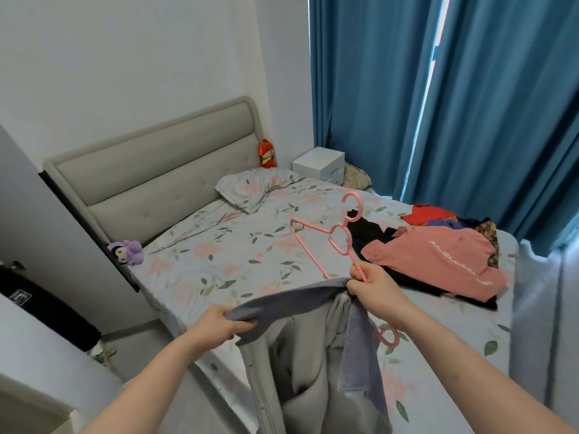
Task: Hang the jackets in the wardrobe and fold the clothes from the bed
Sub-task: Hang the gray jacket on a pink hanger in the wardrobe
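our left hand [227, 322] grips one shoulder of the grey jacket [310, 346], held up over the bed's [219, 255] near edge. our right hand [371, 285] pinches the jacket's other shoulder plus one arm of a pink hanger [336, 236]. clothes pile [438, 255] lies on the bed, right side.

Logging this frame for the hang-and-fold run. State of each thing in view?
grey jacket: held up off the bed, not yet on a hanger
pink hanger: in the air, gripped by one arm
second pink hanger: lying on the bed
left hand: grips the jacket
right hand: grips hanger and jacket
clothes pile: unfolded on the bed
blue curtains: nearly drawn, narrow gap
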A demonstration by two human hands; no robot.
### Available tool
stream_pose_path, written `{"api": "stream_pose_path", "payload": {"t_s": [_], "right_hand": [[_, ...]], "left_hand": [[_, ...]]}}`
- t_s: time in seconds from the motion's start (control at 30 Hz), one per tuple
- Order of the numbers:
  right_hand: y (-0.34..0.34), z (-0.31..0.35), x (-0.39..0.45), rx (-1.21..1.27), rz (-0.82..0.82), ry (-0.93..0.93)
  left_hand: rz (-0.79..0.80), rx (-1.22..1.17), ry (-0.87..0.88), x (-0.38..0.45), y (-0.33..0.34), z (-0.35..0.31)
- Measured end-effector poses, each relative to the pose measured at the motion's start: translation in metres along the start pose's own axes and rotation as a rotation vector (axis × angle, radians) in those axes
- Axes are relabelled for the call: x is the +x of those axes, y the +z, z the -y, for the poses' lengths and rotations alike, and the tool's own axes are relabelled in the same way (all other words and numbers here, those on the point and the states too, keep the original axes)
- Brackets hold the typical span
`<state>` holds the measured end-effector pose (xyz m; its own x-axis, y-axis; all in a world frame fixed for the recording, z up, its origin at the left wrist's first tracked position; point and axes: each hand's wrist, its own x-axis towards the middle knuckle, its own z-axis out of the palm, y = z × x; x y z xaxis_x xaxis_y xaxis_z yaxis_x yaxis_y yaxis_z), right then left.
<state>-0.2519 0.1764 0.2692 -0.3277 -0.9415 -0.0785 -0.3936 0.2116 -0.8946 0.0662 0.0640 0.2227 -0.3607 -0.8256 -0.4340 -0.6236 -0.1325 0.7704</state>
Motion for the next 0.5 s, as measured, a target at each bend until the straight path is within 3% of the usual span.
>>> {"api": "stream_pose_path", "payload": {"t_s": [0.1, 0.27, 0.37, 0.5], "right_hand": [[-0.007, -0.006, 0.002, 0.009, -0.016, 0.047], [-0.015, -0.018, 0.008, -0.067, 0.025, 0.099], [-0.02, -0.024, 0.01, -0.124, 0.023, 0.123], [-0.025, -0.029, 0.007, -0.173, 0.028, 0.135]], "left_hand": [[-0.028, -0.347, -0.028, -0.01, 0.006, -0.005], [-0.065, -0.403, 0.089, -0.02, 0.016, -0.039], [0.033, -0.158, 0.258, -0.035, 0.016, -0.069], [0.233, 0.42, 0.265, -0.035, 0.011, -0.082]]}}
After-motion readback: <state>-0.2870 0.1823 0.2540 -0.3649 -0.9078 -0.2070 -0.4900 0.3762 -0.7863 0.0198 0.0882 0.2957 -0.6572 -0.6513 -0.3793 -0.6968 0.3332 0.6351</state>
